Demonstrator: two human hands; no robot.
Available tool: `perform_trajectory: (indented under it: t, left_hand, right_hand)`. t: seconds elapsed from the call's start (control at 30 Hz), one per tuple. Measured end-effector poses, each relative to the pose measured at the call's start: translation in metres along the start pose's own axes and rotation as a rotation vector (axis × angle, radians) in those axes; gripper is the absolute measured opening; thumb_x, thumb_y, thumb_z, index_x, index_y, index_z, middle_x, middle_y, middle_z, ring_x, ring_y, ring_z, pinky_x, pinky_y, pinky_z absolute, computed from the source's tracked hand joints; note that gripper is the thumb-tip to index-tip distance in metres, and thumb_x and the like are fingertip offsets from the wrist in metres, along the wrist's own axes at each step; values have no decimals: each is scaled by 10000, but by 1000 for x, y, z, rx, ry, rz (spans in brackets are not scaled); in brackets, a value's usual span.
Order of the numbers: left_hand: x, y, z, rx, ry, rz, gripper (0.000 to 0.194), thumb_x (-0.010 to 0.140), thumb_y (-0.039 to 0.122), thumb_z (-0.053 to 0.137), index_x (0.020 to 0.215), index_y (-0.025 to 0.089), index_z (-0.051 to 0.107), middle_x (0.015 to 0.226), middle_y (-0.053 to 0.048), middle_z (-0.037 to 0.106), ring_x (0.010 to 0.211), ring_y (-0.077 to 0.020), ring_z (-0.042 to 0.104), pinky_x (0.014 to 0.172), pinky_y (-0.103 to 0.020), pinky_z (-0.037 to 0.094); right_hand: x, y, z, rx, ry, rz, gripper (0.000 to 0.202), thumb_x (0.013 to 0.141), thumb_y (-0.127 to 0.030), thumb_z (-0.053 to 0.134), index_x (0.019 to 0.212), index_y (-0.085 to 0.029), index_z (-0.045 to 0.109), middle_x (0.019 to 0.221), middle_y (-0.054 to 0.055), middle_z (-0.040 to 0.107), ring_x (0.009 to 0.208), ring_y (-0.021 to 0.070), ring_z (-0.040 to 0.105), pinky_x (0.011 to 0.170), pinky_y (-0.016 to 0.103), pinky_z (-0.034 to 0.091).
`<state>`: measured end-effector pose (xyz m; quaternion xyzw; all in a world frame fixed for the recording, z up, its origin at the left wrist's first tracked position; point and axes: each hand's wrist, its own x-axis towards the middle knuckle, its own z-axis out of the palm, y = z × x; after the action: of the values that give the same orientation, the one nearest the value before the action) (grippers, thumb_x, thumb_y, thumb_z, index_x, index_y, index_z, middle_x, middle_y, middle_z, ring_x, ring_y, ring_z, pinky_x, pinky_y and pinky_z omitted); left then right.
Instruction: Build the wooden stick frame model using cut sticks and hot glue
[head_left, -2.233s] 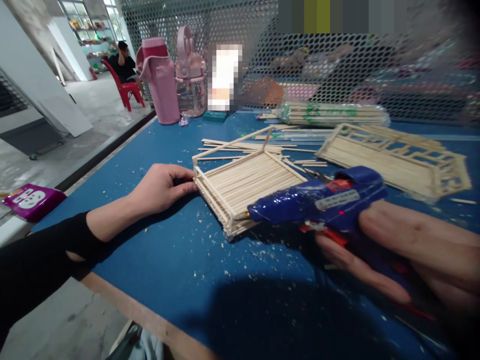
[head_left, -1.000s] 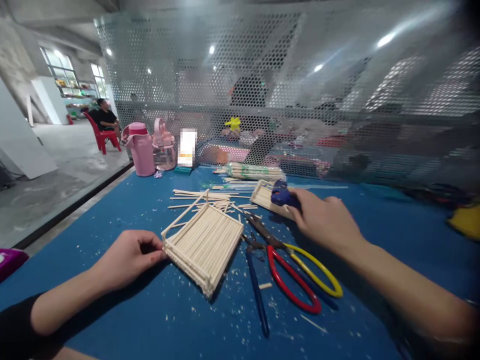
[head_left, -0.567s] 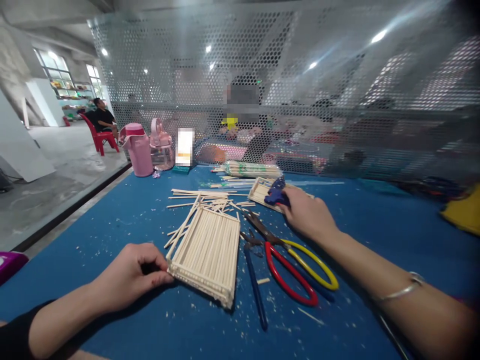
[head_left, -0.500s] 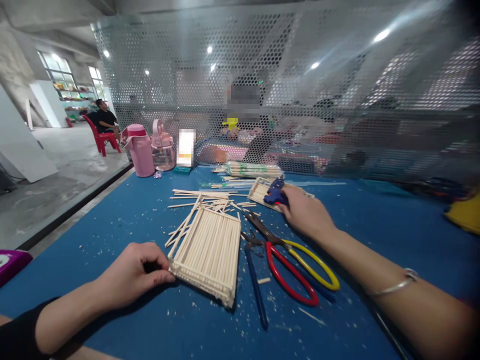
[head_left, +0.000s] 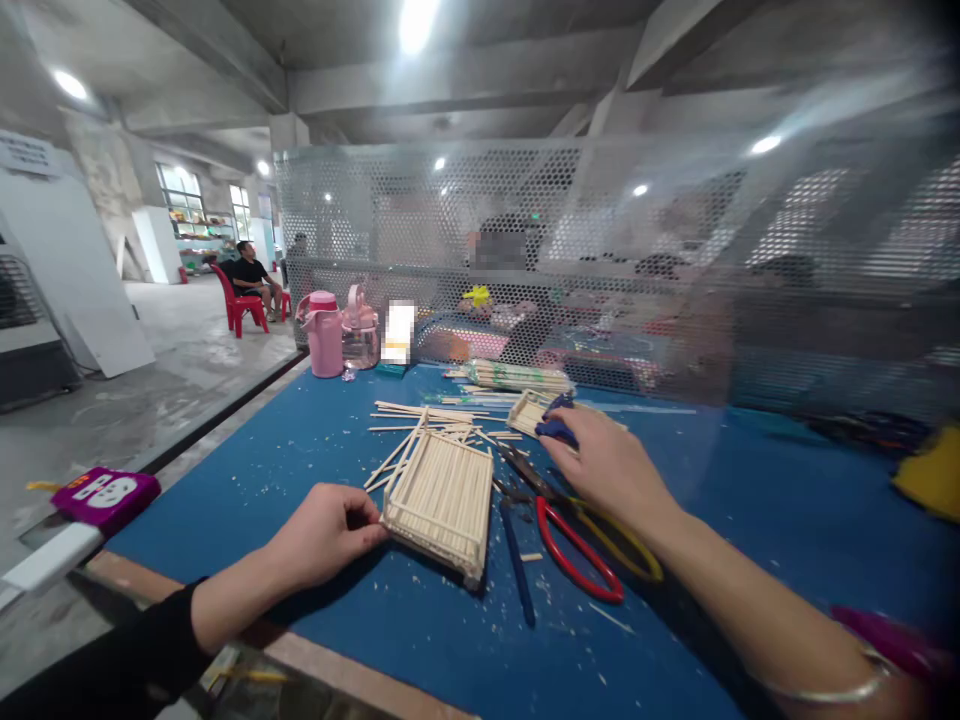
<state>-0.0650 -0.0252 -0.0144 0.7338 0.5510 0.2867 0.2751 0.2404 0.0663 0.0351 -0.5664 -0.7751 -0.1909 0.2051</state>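
Observation:
My left hand (head_left: 322, 535) is closed, thumb and fingertips pinching the near left corner of a tray built from pale wooden sticks (head_left: 442, 495). The tray has a floor of sticks laid side by side and low stick rails; it seems slightly tilted on the table. My right hand (head_left: 611, 455) is wrapped round what looks like a blue glue gun (head_left: 556, 432), partly hidden by the fingers. Just behind it lies a second, smaller stick frame (head_left: 526, 412). Scissors with red and yellow handles (head_left: 581, 560) and blue-handled pliers (head_left: 517, 575) lie between my hands.
Loose sticks (head_left: 405, 428) lie behind the tray, and bagged sticks (head_left: 517, 376) further back. A pink jug (head_left: 325, 340), a clear bottle (head_left: 361, 340) and a phone (head_left: 397, 335) stand at the back left. A perforated screen (head_left: 600, 260) closes off the blue table's (head_left: 285, 460) far side.
The view has tilted up and swung left, so the table sits lower and further right. Both hands keep their holds on the tray and the glue gun.

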Motion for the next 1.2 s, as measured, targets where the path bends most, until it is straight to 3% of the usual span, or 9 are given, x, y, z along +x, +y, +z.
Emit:
perform_trajectory:
  t: [0.13, 0.27, 0.37, 0.5, 0.6, 0.73, 0.9, 1.03, 1.2]
  left_hand:
    - [-9, 5, 9, -11, 101, -42, 184, 725, 294, 548, 677, 146, 646, 643, -11, 659, 589, -133, 547, 540, -217, 363]
    - [-14, 5, 17, -46, 172, -6, 203, 739, 316, 546, 665, 153, 643, 661, -16, 669, 618, -145, 574, 565, -224, 384]
    - [-17, 4, 18, -48, 160, 20, 227, 747, 352, 560, 690, 157, 660, 677, -20, 679, 634, -153, 583, 583, -232, 396]
    - [-20, 3, 14, -21, 136, 21, 206, 754, 348, 574, 744, 165, 668, 722, -19, 689, 671, -155, 589, 631, -244, 407]
    - [-20, 1, 13, 21, 127, 36, 191, 752, 352, 586, 758, 173, 651, 732, -12, 674, 676, -149, 579, 640, -252, 406]
    - [-22, 0, 13, 17, 204, 66, 237, 721, 346, 632, 872, 164, 613, 719, -2, 618, 651, -132, 541, 616, -246, 413]
    - [-24, 4, 12, -28, 287, 76, 263, 731, 315, 631, 944, 162, 607, 793, -19, 623, 675, -123, 541, 642, -252, 431]
    - [-30, 8, 16, -86, 275, 67, 257, 730, 273, 636, 961, 165, 612, 831, -26, 640, 720, -127, 561, 676, -255, 447]
    - [-34, 9, 19, -88, 308, 46, 240, 738, 250, 627, 959, 159, 615, 848, -32, 648, 740, -130, 575, 693, -254, 460]
  right_hand:
    - [-20, -27, -7, 251, 30, 12, 284, 827, -301, 417, 997, -151, 588, 979, 110, 672, 889, 245, 613, 756, 351, 462]
    - [-36, -35, -4, 394, -1, -15, 237, 834, -292, 416, 945, -176, 591, 904, 74, 679, 809, 202, 622, 710, 309, 470]
    - [-41, -34, -6, 430, -19, -7, 207, 825, -270, 426, 887, -189, 606, 852, 59, 685, 774, 197, 624, 694, 307, 466]
    - [-49, -34, -10, 524, 93, 74, 202, 812, -235, 430, 857, -188, 622, 824, 56, 685, 786, 199, 622, 688, 308, 465]
    - [-57, -40, -13, 630, 171, -13, 199, 791, -180, 439, 832, -183, 633, 831, 55, 677, 803, 185, 612, 719, 306, 462]
    - [-72, -62, -26, 667, 193, -184, 206, 799, -155, 455, 857, -169, 653, 780, 56, 644, 741, 163, 587, 691, 298, 458]
    - [-91, -88, -33, 696, 254, -196, 212, 793, -124, 473, 914, -166, 642, 782, 54, 607, 730, 155, 570, 660, 294, 458]
    - [-93, -87, -25, 708, 305, -191, 237, 785, -109, 477, 897, -204, 662, 807, 44, 593, 730, 150, 570, 652, 292, 457]
    - [-91, -84, -23, 710, 278, -217, 226, 788, -118, 489, 876, -194, 682, 797, 39, 578, 705, 139, 558, 628, 277, 446]
